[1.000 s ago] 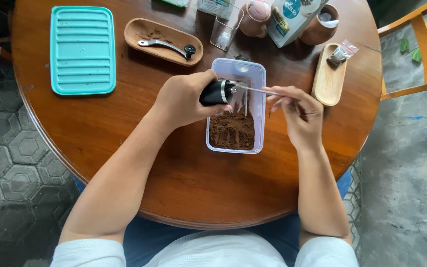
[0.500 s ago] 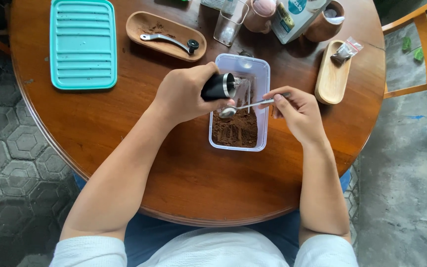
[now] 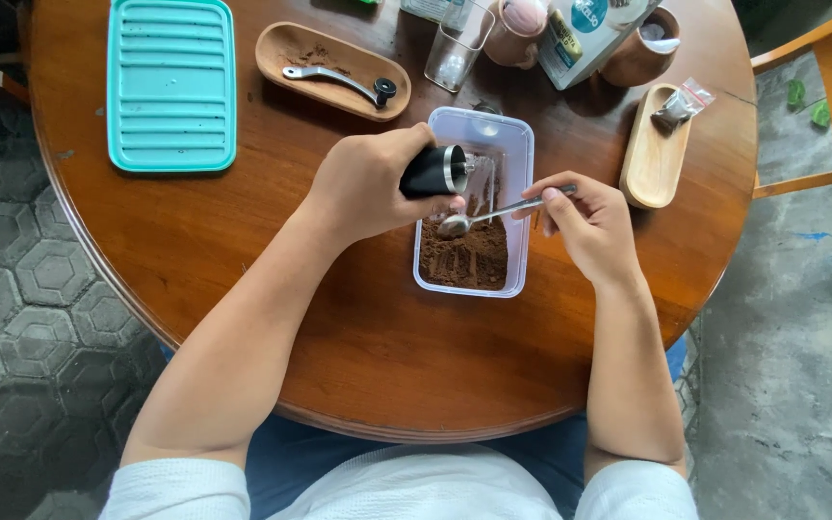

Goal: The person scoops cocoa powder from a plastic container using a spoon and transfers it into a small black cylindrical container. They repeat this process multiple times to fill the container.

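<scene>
— What did each hand have?
— My left hand (image 3: pixel 363 183) gripped the black grinder (image 3: pixel 432 171) over the plastic container (image 3: pixel 520 154); my right hand (image 3: pixel 585 223) pinched a metal spoon (image 3: pixel 479 218) above the coffee grounds (image 3: pixel 464 258) inside it.

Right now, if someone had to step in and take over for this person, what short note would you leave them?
Left hand: grip shut on the black grinder cup, tipped on its side over the clear container.
Right hand: grip shut on the metal spoon, bowl just below the cup's mouth.
Done: brown grounds lie in the container's near half.
Left: I cannot see whether the cup is empty.
Nearby: teal lid, crank handle in a wooden tray.
</scene>
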